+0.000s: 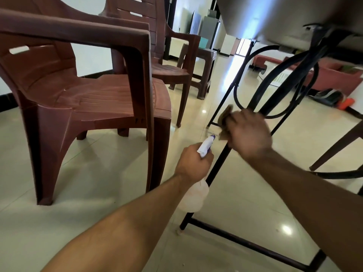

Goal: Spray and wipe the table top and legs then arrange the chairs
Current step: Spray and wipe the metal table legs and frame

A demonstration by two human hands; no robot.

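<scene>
the table leg, a thin black metal one, slants up from the tiled floor toward the underside of the tabletop, which fills the upper right of the view from down low. a black floor bar joins its foot and runs off toward the right. curved black braces loop under the tabletop behind it, close to where the wiping is going on.

just left of the leg stands a brown plastic chair, its front leg near the table's foot and crowding that side. a second chair of the same kind sits behind it, with a brown stool further back. a dark chair leg pokes in at the right edge.

the right hand, a bit blurred, is curled round a brown cloth and presses it against the table leg partway up. the left hand is clenched on the neck of a spray bottle, held just beside the leg and lower down, its white and purple nozzle tipped up toward the cloth and its pale body overlapping the leg.
</scene>
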